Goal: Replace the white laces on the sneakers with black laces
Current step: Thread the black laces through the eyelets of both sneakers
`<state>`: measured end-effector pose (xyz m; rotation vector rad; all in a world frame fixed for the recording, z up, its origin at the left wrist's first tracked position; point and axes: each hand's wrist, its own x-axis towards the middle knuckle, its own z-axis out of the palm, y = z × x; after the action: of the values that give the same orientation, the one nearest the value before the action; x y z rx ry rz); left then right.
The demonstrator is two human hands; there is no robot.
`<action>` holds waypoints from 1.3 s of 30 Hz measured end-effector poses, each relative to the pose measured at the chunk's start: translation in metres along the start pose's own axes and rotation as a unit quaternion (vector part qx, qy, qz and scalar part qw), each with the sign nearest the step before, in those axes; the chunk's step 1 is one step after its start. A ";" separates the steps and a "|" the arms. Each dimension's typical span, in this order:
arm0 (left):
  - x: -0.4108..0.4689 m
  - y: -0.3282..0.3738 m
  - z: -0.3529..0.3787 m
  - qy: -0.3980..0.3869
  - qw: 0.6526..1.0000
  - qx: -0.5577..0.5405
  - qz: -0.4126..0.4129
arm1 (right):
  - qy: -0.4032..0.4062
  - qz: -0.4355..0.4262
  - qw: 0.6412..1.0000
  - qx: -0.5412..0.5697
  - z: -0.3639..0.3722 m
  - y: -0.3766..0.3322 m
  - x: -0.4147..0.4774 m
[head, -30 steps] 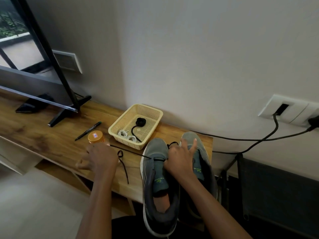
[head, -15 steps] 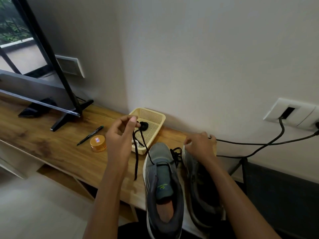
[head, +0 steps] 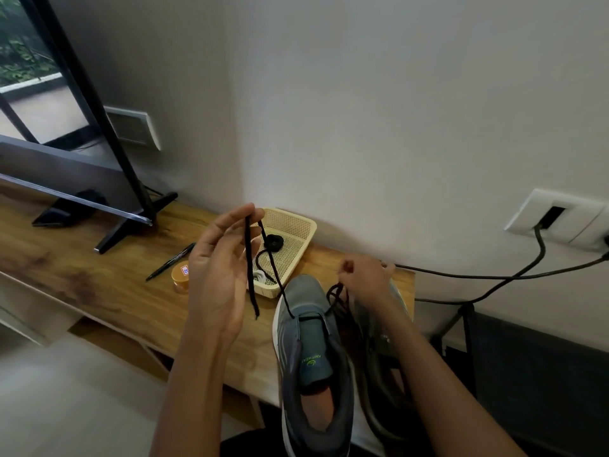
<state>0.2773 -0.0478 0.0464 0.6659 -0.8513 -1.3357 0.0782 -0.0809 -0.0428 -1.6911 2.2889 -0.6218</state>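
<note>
Now, bottom eyelets threaded, left hand's (head: 224, 268) grip pinches black lace (head: 250, 275) at eleven o'clock, right hand's (head: 365, 278) pinches its tail; crossing comes next.

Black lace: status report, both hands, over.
Left hand pinches lace, raised. Lace through sneaker's front eyelets only. Right hand curled at bunched end, grip unclear. Basket behind, not in the way.

head-worn view, looking down, close
</note>
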 end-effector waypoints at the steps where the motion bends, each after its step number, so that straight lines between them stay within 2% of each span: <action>1: 0.000 0.000 -0.001 -0.003 1.000 0.008 0.005 | 0.003 0.021 0.994 0.108 -0.009 -0.001 0.001; 4: -0.001 -0.001 0.001 -0.003 1.000 0.015 0.017 | 0.021 0.056 0.922 0.381 -0.036 -0.008 -0.001; 7: -0.002 0.000 0.006 -0.002 1.000 0.010 0.015 | 0.015 0.067 0.854 0.516 -0.056 -0.014 -0.005; 9: -0.002 0.000 0.008 0.001 1.000 0.000 0.011 | 0.000 0.053 0.835 0.547 -0.064 -0.014 -0.006; 10: -0.002 0.000 0.009 0.001 1.000 -0.006 0.009 | -0.005 0.044 0.843 0.536 -0.066 -0.015 -0.007; 12: -0.002 -0.001 0.010 0.004 1.000 -0.017 0.003 | -0.005 0.032 0.890 0.456 -0.061 -0.011 -0.007; 14: -0.002 -0.003 0.010 0.004 1.000 -0.024 -0.001 | -0.007 0.015 0.954 0.299 -0.046 -0.004 -0.005; 16: -0.002 -0.005 0.011 0.003 1.000 -0.023 -0.003 | -0.052 -0.012 0.992 0.111 -0.028 0.004 -0.003; 17: -0.001 -0.006 0.011 0.004 1.000 -0.018 -0.003 | -0.088 -0.026 0.996 0.017 -0.021 0.006 -0.003; 19: 0.000 -0.009 0.012 0.011 1.000 -0.006 -0.004 | -0.144 -0.049 0.978 -0.146 -0.013 0.008 -0.005; 21: 0.001 -0.012 0.014 0.020 1.000 0.006 -0.006 | -0.175 -0.056 0.954 -0.235 -0.007 0.005 -0.009; 24: 0.001 -0.016 0.016 0.027 1.000 0.013 -0.008 | -0.161 -0.094 0.918 -0.350 0.007 -0.001 -0.016; 26: 0.001 -0.017 0.015 0.031 0.999 0.012 -0.010 | -0.149 -0.114 0.907 -0.376 0.017 -0.004 -0.021; 35: 0.005 -0.022 0.006 0.067 0.997 0.047 0.005 | -0.153 -0.095 0.916 -0.358 0.026 -0.006 -0.022; 39: 0.008 -0.023 0.002 0.090 0.991 0.091 0.030 | -0.140 -0.016 0.955 -0.259 -0.008 -0.008 -0.008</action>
<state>0.2632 -0.0587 0.0300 0.8825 -0.8450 -1.1336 0.0843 -0.0739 -0.0326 -1.8793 2.3398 0.2380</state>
